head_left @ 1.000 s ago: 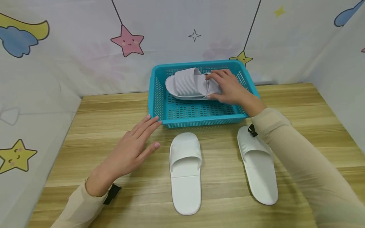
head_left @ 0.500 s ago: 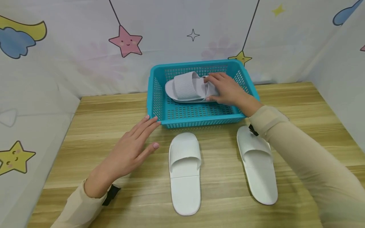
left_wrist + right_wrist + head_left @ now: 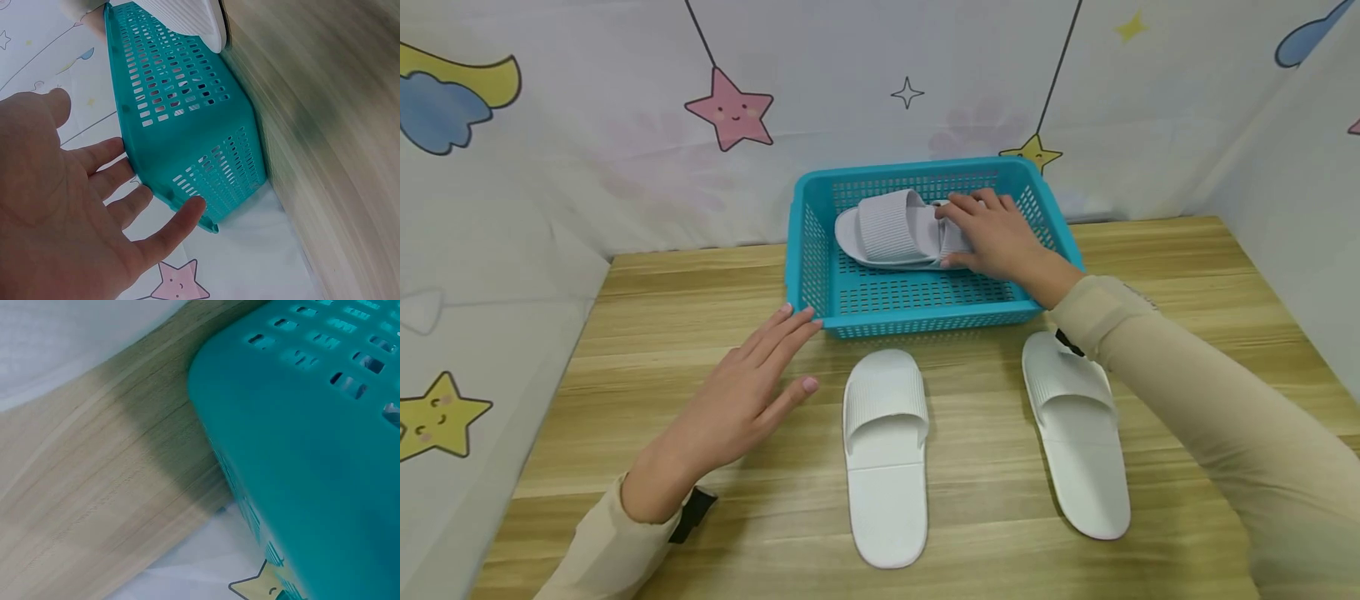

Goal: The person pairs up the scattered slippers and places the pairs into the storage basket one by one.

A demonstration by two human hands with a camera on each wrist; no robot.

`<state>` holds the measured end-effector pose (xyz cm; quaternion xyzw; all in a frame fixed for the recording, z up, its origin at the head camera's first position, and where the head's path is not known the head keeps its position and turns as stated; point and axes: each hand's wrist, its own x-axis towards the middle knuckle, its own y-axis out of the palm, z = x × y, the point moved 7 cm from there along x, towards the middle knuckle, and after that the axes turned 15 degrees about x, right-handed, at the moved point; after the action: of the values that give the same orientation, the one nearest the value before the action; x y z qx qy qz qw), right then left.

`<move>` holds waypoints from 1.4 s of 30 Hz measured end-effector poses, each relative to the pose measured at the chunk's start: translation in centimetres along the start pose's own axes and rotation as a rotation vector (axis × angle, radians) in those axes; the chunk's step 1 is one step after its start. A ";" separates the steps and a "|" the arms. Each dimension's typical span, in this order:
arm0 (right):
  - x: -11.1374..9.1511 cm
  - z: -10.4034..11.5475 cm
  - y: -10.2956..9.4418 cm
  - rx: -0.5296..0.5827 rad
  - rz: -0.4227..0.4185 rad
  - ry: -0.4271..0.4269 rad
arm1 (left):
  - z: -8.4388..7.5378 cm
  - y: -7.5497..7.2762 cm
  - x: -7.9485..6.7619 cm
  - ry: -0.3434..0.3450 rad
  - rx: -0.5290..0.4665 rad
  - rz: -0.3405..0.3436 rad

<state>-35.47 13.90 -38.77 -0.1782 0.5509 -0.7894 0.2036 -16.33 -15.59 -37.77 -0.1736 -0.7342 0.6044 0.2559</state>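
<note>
In the head view, a pair of pale grey slide slippers (image 3: 891, 229) lies in the blue plastic basket (image 3: 925, 318), one stacked on the other with straps at opposite ends. My right hand (image 3: 1000, 237) holds the pair at its right end, thumb on the near side, fingers over the far side. My left hand (image 3: 730, 400), fingers straight and spread, touches the basket's front left corner with its fingertips. The left wrist view shows the left hand's palm (image 3: 56, 206) beside the basket rim. Seen from the right wrist, the basket wall (image 3: 294, 444) hides the right hand.
Two white slide slippers stand before the basket on the wooden table (image 3: 700, 292): a left one (image 3: 887, 458) and a right one (image 3: 1078, 450), slightly tilted. Behind the table hangs a white star-patterned curtain (image 3: 842, 100).
The right hand has lowered the grey slippers slightly onto the basket's floor. Its fingers have since spread a little. The left hand stays at the basket's corner.
</note>
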 end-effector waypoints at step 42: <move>-0.4 0.9 0.3 0.167 0.052 -0.056 | -0.4 0.0 0.2 -0.006 0.002 -0.034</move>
<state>-34.66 13.26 -38.80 -0.1683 0.4818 -0.8218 0.2534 -16.24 -15.20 -37.73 -0.1590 -0.7372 0.6012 0.2641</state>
